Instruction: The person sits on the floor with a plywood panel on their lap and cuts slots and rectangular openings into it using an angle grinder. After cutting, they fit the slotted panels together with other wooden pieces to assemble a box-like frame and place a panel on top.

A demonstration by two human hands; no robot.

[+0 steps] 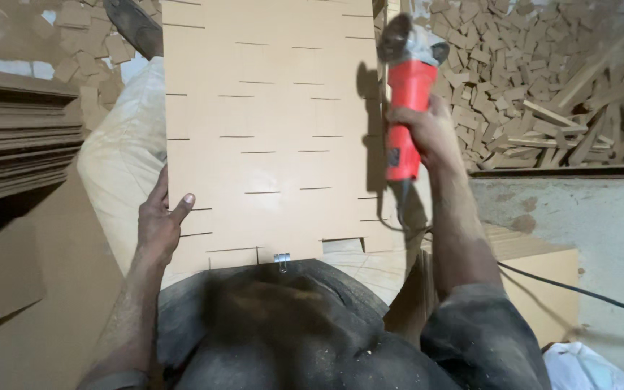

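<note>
A worker is gripping an orange angle grinder (407,108) in a closed right hand (427,130), holding it off the right edge of a tall fibreboard panel (269,108) that is leaning away from the lap, its face already marked with rows of short horizontal slots. The left hand (159,220) is bracing the panel's lower left edge, thumb lying on the face and fingers seemingly wrapped behind, though the view is hiding them. The grinder's disc (393,36) is hovering near the panel's upper right edge; whether it is spinning or touching the board is hard to tell through the blur. Done well, the work here calls for keeping the panel pinned firmly, the bracing hand well clear of the cutting line, and the power cord (579,292), trailing to the right of the panel, away from the disc. To the panel's upper right, offcut blocks (514,72) are lying in a heap; to its left, stacked boards (16,137) are resting.
</note>
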